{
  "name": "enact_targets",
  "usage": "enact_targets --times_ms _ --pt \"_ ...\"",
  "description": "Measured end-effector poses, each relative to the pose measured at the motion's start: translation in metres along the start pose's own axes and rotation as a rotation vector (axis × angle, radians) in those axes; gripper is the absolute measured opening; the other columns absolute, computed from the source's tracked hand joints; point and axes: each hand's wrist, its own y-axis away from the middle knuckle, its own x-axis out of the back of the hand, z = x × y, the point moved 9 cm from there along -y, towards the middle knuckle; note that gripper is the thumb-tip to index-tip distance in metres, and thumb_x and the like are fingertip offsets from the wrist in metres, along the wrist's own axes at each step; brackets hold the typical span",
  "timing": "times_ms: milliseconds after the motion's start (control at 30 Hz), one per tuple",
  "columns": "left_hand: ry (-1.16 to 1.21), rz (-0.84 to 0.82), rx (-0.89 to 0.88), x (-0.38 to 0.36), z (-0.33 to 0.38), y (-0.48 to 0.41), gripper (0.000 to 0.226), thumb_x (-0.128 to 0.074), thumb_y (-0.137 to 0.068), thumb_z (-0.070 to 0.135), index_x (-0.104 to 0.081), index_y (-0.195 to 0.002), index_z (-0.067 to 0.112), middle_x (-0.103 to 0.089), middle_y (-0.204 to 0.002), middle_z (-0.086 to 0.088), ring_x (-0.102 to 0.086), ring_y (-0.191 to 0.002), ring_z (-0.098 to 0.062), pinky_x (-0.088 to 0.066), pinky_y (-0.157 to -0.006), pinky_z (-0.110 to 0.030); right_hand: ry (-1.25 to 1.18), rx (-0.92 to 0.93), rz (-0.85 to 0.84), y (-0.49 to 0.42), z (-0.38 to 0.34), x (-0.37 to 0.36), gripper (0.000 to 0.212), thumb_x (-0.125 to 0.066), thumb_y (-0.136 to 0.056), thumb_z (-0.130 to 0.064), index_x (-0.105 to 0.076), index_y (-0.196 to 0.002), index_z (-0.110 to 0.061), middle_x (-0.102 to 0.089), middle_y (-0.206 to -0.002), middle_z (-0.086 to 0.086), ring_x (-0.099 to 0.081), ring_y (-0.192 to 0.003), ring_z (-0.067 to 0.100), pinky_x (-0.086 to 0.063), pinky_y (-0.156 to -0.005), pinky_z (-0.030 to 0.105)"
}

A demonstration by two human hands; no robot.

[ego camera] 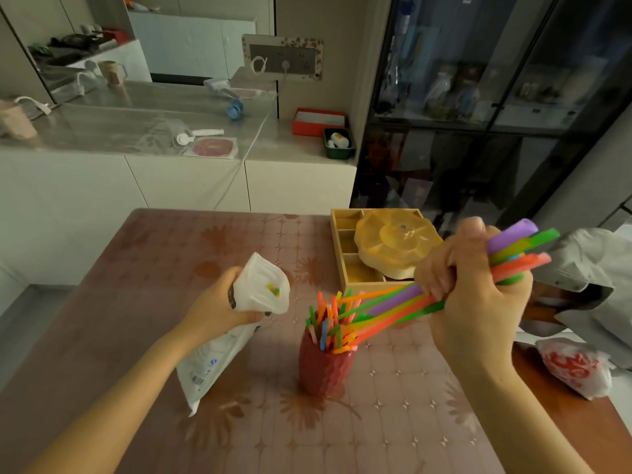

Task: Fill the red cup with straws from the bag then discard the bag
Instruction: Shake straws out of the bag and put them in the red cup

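Observation:
A red ribbed cup (324, 369) stands upright near the middle of the table with several coloured straws (326, 319) sticking out of it. My right hand (473, 295) grips a bundle of coloured straws (393, 307) that slants down to the left, its lower ends at the cup's rim. My left hand (222, 307) holds a white plastic bag (239, 323) around its neck, left of the cup. The bag's mouth is open and a few straw ends show inside.
A wooden divided tray (345, 254) with a yellow flower-shaped dish (396, 244) sits at the table's far right. A red-printed plastic bag (574, 367) and a grey garment (588, 268) lie at the right edge. White cabinets stand beyond the table (239, 422).

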Motion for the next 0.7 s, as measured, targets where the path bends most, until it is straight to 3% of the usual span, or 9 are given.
enact_targets --times_ms 167,300,467,700 --pt "-0.009 0.025 -0.017 0.013 0.014 -0.002 0.073 -0.084 -0.061 0.028 -0.038 -0.118 0.034 -0.050 -0.102 0.026 -0.055 -0.093 -0.010 -0.049 -0.078 -0.037 0.089 -0.115 -0.182 -0.013 0.023 -0.032 0.046 -0.050 -0.095 -0.021 -0.047 -0.050 -0.019 -0.042 -0.042 -0.002 -0.037 -0.037 0.015 -0.032 -0.041 0.028" --pt "0.012 0.028 -0.032 0.011 0.020 -0.001 0.074 -0.083 -0.061 0.029 -0.039 -0.120 0.034 -0.050 -0.102 0.027 -0.055 -0.093 -0.009 -0.048 -0.077 -0.033 0.182 -0.255 -0.306 -0.021 0.066 -0.059 0.048 -0.051 -0.096 -0.024 -0.047 -0.050 -0.009 -0.043 -0.043 0.005 -0.040 -0.039 0.018 -0.040 -0.045 0.029" --pt "0.045 0.026 -0.058 0.003 0.025 0.002 0.073 -0.084 -0.059 0.029 -0.038 -0.115 0.038 -0.052 -0.103 0.025 -0.055 -0.095 -0.009 -0.047 -0.076 -0.032 0.241 -0.351 -0.256 -0.035 0.091 -0.066 0.048 -0.052 -0.094 -0.031 -0.048 -0.053 -0.007 -0.047 -0.042 0.002 -0.045 -0.037 0.011 -0.045 -0.044 0.022" --pt "0.005 -0.001 -0.089 0.001 0.035 0.003 0.072 -0.084 -0.057 0.032 -0.034 -0.105 0.051 -0.052 -0.103 0.026 -0.056 -0.094 -0.008 -0.048 -0.080 -0.035 0.260 -0.211 -0.228 -0.065 0.060 -0.074 0.039 -0.053 -0.094 -0.031 -0.054 -0.060 -0.012 -0.056 -0.048 -0.002 -0.054 -0.042 0.011 -0.050 -0.050 0.025"
